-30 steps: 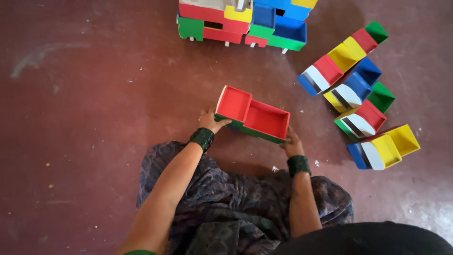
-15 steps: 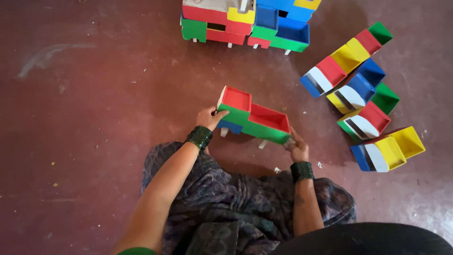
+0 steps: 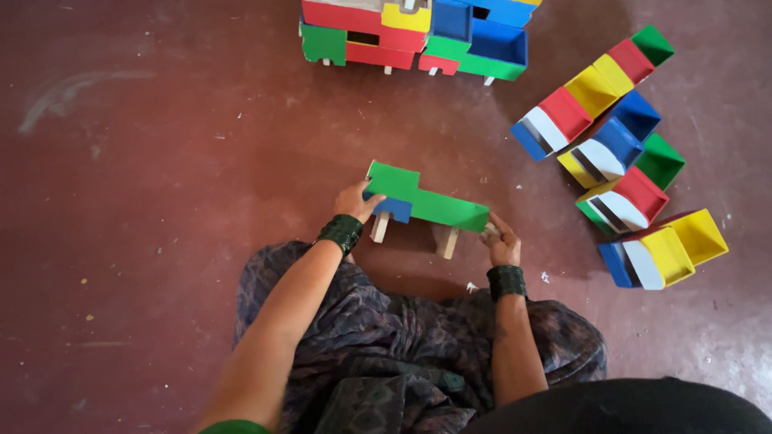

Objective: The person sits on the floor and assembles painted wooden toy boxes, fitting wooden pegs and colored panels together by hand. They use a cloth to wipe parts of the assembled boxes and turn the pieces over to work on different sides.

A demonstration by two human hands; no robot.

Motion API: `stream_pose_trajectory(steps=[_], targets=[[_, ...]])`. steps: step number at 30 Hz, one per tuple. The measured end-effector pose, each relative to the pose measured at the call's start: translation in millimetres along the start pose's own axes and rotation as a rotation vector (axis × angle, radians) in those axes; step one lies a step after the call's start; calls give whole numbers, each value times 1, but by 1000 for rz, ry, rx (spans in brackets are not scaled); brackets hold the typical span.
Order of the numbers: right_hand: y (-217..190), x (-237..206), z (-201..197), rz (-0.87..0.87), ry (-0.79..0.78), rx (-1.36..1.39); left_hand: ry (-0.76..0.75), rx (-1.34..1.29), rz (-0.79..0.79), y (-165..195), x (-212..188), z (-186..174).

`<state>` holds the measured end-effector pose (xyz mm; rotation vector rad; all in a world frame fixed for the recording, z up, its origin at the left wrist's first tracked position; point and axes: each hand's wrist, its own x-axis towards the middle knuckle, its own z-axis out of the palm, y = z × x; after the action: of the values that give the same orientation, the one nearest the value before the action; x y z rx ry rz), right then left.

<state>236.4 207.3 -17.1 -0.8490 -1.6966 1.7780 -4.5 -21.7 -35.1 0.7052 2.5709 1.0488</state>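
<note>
The left hand grips the left end of a green wooden block toy, fingers closed on its edge. The right hand is clamped on the toy's right end. The toy sits at frame centre, just above the floor, green side up, a blue part and two pale wooden pegs beneath. At 12 o'clock stands a stacked assembly of coloured blocks. At 3 o'clock lies a cluster of coloured open boxes, well apart from both hands.

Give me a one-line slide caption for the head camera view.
Both hands, left and right, tilt a green toy piece above a maroon floor.
</note>
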Motion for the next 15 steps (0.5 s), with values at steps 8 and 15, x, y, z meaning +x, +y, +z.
stream_pose_trajectory(steps=[8, 15], targets=[[-38, -15, 8, -186, 439, -610, 1, -64, 74, 11, -4, -2], [-50, 6, 119, -481, 51, -224, -220, 120, -44, 19, 1, -9]])
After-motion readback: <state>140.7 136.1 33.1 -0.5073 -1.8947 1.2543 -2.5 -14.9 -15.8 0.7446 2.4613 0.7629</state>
